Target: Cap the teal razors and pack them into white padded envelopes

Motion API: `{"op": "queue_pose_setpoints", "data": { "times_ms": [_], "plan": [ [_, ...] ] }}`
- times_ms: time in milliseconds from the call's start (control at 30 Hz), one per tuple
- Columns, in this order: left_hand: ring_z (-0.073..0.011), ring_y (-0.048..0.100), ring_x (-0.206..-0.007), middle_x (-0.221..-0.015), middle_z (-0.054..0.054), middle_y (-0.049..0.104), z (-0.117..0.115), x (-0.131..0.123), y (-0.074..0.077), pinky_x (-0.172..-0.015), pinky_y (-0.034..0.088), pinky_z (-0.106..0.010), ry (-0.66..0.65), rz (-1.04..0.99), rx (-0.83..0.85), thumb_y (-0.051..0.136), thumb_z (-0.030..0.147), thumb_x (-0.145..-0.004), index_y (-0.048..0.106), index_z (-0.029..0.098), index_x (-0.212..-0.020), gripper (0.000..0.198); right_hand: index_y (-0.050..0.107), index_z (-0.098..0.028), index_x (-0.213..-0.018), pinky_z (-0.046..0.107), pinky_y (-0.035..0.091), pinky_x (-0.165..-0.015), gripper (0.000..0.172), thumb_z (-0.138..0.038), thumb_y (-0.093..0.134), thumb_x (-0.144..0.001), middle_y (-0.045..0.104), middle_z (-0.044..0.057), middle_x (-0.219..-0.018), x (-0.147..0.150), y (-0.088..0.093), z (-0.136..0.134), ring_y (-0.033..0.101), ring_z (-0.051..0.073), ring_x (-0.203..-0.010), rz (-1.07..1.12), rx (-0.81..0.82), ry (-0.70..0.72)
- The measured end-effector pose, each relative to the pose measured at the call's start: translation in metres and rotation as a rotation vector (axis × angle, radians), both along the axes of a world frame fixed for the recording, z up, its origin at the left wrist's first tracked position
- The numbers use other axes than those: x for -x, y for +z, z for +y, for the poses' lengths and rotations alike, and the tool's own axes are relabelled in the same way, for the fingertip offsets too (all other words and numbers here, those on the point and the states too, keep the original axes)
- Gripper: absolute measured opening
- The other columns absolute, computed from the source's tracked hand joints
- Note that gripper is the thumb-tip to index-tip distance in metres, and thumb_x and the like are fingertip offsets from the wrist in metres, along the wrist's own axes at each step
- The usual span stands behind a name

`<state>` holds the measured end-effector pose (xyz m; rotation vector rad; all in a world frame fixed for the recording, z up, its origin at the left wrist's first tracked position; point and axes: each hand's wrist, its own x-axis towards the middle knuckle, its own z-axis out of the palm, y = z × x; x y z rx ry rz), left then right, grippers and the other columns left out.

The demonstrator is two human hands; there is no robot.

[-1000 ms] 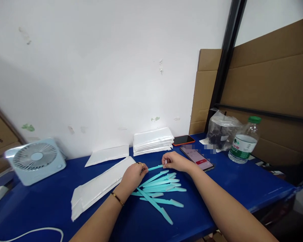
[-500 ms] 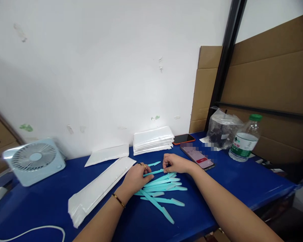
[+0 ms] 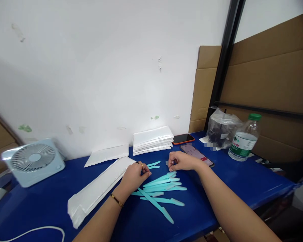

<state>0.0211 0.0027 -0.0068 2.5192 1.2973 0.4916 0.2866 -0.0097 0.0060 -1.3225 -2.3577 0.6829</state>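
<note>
Several teal plastic sticks [image 3: 161, 185] lie in a loose pile on the blue table [image 3: 217, 201]. Two more teal sticks [image 3: 154, 164] lie apart just behind the pile, between my hands. My left hand [image 3: 134, 176], with a ring and a bracelet, has its fingers curled and pinches the left end of those two sticks. My right hand [image 3: 182, 161] is closed in a pinch just right of them. What its fingertips hold is too small to make out.
A long white padded envelope [image 3: 98, 190] lies left of the pile, another envelope [image 3: 107, 154] and an envelope stack [image 3: 153, 139] behind. Two phones [image 3: 183, 138] [image 3: 202, 156], a plastic bag [image 3: 222, 129] and a water bottle [image 3: 243, 141] stand right. A small fan [image 3: 32, 161] and a white cable [image 3: 27, 232] are left.
Both hands held one teal stick over the pile, then carried it back beside another stick behind the pile. My right hand has drawn off slightly to the right.
</note>
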Motion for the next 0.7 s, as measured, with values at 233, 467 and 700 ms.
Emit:
{"op": "queue_pose_setpoints", "data": {
  "times_ms": [233, 467, 700],
  "plan": [
    [-0.0133, 0.054, -0.069, -0.077, 0.001, 0.062, -0.008, -0.008, -0.003, -0.055, 0.032, -0.022, -0.083, -0.011, 0.147, 0.057, 0.044, -0.073, 0.065, 0.023, -0.081, 0.024, 0.068, -0.017, -0.073, 0.02, 0.037, -0.056, 0.016, -0.03, 0.07, -0.065, 0.055, 0.001, -0.079, 0.013, -0.011, 0.004, 0.051, 0.011, -0.066, -0.074, -0.028, 0.072],
    [-0.0132, 0.052, -0.065, -0.067, 0.001, 0.06, 0.001, -0.004, -0.007, -0.056, 0.03, -0.023, -0.042, 0.04, 0.026, 0.05, 0.042, -0.08, 0.061, 0.02, -0.069, 0.027, 0.065, -0.017, -0.076, 0.019, 0.036, -0.053, 0.015, -0.031, 0.066, -0.07, 0.058, 0.0, -0.073, 0.016, -0.008, 0.005, 0.05, 0.011, -0.062, 0.043, -0.092, -0.041],
    [-0.0131, 0.054, -0.07, -0.078, 0.001, 0.063, 0.011, 0.006, -0.002, -0.062, 0.035, -0.023, 0.029, -0.013, -0.001, 0.052, 0.037, -0.08, 0.065, 0.024, -0.085, 0.019, 0.065, -0.016, -0.072, 0.02, 0.035, -0.054, 0.011, -0.027, 0.067, -0.068, 0.061, 0.001, -0.069, 0.01, -0.011, 0.011, 0.052, 0.011, -0.06, 0.009, -0.162, -0.139]
  ]
}}
